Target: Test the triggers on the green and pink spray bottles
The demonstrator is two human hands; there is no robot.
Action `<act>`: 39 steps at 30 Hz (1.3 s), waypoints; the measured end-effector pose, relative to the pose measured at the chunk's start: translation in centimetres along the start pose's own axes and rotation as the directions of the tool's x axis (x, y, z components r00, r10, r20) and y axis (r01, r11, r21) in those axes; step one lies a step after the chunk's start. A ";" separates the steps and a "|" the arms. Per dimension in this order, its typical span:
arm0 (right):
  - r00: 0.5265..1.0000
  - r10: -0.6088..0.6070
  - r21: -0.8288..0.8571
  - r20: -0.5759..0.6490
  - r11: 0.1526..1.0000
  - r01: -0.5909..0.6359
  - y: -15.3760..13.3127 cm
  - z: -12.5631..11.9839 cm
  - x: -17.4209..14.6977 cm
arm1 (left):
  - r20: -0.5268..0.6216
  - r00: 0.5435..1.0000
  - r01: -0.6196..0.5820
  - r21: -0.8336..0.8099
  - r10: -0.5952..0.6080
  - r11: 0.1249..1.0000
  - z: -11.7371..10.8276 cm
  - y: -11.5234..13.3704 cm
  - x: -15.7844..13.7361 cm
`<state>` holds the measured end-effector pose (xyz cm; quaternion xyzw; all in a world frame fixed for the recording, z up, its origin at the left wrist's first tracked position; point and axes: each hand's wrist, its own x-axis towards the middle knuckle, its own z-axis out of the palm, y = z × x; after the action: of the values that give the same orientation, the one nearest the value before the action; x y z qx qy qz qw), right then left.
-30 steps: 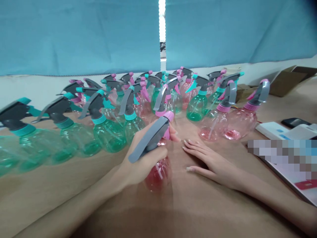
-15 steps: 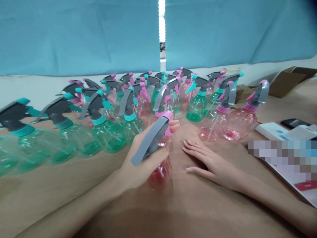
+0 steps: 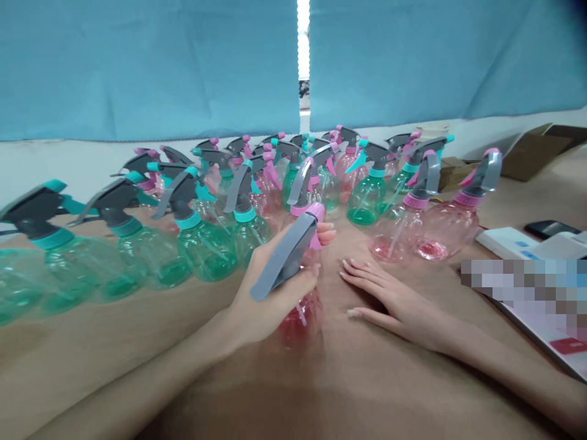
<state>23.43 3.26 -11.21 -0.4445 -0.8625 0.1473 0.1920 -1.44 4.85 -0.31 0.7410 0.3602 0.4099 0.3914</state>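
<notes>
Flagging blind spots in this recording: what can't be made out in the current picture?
All in the head view:
Held pink spray bottle: neck mostly hidden by the left hand.
Leftmost green spray bottle: cut off by the left edge.
Rear spray bottles: lower bodies partly hidden by those in front.
Flat item with red patch: pixel blocks mask part, right edge cuts it.

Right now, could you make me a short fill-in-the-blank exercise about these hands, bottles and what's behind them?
The left hand grips a spray bottle whose nozzle tip is ____.
The right hand rests on the table, palm facing ____.
The front row of bottles on the left is tinted ____.
The curtain behind everything is ____.

Missing words: pink; down; green; blue.
</notes>
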 end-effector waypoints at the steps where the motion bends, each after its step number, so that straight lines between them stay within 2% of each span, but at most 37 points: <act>1: 1.000 -0.001 -0.004 -0.001 1.000 0.001 0.0 0.0 0.0 | 0.002 1.000 0.001 0.001 -0.001 1.000 0.0 0.0 0.0; 6: 1.000 0.017 -0.013 0.022 1.000 -0.017 0.0 -0.1 0.0 | 0.024 0.999 0.035 -0.015 -0.035 0.999 0.1 0.2 0.0; 11: 0.999 0.017 -0.041 0.050 0.999 -0.015 -0.1 -0.2 0.1 | 0.038 0.999 0.017 -0.049 -0.015 0.999 0.2 0.4 -0.1; 17: 0.999 0.015 -0.031 0.036 0.999 -0.014 0.0 -0.1 0.0 | 0.026 1.000 -0.004 -0.008 0.005 1.000 0.3 0.4 0.2; 31: 0.998 0.013 -0.067 0.058 0.998 -0.009 0.0 -0.2 0.0 | 0.023 1.000 0.011 -0.064 -0.009 0.998 0.5 0.1 0.1; 34: 0.998 0.015 -0.061 0.057 0.998 -0.012 0.0 -0.2 0.0 | 0.029 1.000 -0.008 -0.033 0.009 0.999 0.3 0.0 0.0; 39: 0.999 0.011 -0.045 0.052 0.999 -0.009 -0.1 -0.1 0.0 | 0.070 0.997 0.035 0.021 -0.036 0.999 -0.1 0.2 -0.3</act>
<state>23.44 3.25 -11.08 -0.4488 -0.8681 0.1406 0.1586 -1.58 4.55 -0.16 0.7522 0.3635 0.3730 0.4036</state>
